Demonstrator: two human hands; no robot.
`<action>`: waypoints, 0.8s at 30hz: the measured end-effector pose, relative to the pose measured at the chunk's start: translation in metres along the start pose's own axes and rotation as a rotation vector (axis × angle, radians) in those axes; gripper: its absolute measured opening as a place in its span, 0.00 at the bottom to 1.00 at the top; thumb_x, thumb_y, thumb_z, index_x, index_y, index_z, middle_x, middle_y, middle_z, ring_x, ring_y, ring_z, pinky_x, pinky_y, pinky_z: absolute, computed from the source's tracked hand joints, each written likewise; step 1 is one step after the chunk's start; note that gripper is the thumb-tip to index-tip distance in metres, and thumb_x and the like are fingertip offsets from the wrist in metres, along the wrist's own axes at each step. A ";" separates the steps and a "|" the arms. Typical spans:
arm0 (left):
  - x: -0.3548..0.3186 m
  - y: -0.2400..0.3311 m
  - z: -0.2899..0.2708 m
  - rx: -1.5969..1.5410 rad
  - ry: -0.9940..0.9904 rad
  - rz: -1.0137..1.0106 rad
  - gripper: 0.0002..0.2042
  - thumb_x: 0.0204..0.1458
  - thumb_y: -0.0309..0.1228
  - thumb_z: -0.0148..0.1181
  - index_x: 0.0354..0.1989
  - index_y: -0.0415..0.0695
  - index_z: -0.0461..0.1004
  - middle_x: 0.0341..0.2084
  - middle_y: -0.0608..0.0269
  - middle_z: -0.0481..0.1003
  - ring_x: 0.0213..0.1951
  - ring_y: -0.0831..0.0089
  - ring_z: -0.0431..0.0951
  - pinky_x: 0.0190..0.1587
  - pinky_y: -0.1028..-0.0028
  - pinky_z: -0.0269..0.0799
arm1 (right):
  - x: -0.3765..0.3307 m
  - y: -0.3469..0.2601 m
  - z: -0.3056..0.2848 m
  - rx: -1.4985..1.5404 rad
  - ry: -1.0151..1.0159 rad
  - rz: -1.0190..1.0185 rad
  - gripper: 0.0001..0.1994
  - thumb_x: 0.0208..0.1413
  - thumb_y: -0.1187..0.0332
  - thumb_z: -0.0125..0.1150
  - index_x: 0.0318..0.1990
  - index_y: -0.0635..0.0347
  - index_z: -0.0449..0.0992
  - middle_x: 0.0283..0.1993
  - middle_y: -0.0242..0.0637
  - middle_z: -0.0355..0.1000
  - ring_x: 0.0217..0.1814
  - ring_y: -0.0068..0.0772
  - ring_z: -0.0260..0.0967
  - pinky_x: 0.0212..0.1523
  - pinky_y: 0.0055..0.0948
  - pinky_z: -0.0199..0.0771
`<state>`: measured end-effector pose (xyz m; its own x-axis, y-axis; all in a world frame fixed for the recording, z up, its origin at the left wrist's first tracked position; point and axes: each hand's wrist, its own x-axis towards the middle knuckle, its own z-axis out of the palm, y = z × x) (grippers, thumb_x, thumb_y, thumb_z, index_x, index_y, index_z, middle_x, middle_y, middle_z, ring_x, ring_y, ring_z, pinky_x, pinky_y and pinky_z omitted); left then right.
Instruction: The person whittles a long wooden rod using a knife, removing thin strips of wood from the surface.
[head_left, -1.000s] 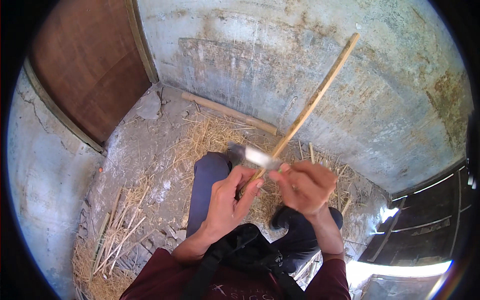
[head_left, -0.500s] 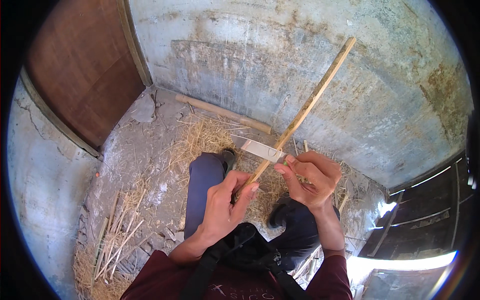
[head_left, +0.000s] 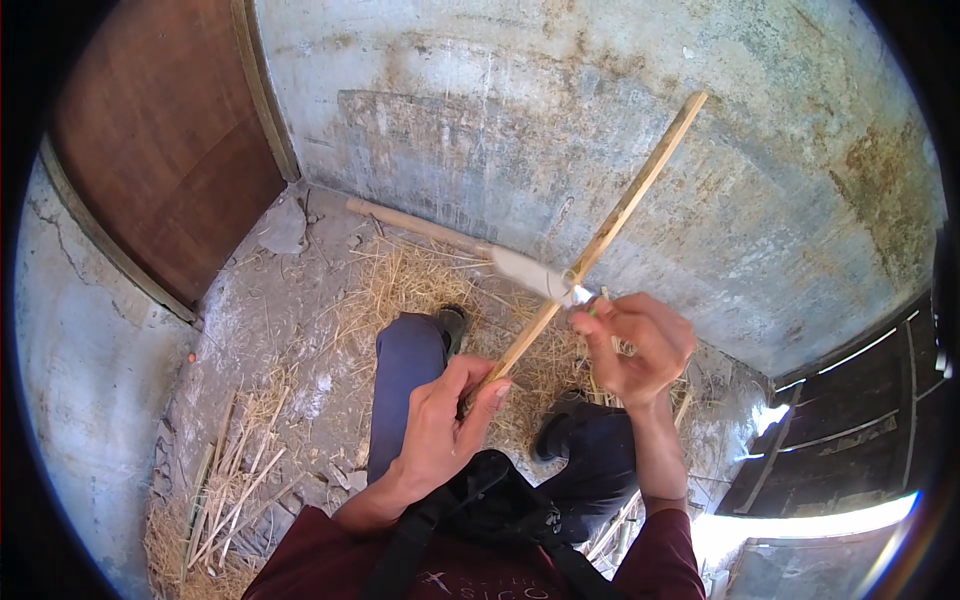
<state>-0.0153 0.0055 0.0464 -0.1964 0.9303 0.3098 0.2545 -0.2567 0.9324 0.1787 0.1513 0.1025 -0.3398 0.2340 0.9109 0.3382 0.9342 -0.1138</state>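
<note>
My left hand (head_left: 447,411) is closed around the near end of a long, light bamboo strip (head_left: 641,184), thumb on top. The strip slants up and away to the right, its far end in front of the wall. In my right hand (head_left: 640,343) is a knife (head_left: 532,273), gripped near the blade's base; a bit of green shows at the fingers and most of the handle is hidden. The blade, blurred by motion, lies across the strip beyond my left hand and points left. A thin curled shaving (head_left: 569,277) sits where blade and strip meet.
Straw-like shavings (head_left: 398,281) cover the floor around my boots. A bamboo pole (head_left: 420,224) lies along the foot of the stained wall (head_left: 440,130). Several split strips (head_left: 232,500) are heaped at the lower left. A brown door panel (head_left: 165,130) stands far left, dark boards (head_left: 840,430) at right.
My right hand and the knife have moved a little up the strip, away from my left hand. The strip's far end sits slightly lower. My left hand keeps its grip.
</note>
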 end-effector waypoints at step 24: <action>-0.042 -0.033 -0.012 0.065 -0.031 -0.094 0.07 0.69 0.25 0.62 0.46 0.33 0.75 0.26 0.57 0.81 0.28 0.74 0.83 0.31 0.72 0.75 | 0.012 0.075 -0.012 -0.062 0.208 0.202 0.11 0.55 0.76 0.80 0.27 0.66 0.80 0.24 0.39 0.76 0.26 0.28 0.78 0.33 0.27 0.78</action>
<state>-0.0267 -0.0280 0.0050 -0.1928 0.9575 0.2145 0.2975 -0.1513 0.9427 0.2105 0.2211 0.1091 -0.0749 0.3475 0.9347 0.4358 0.8545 -0.2828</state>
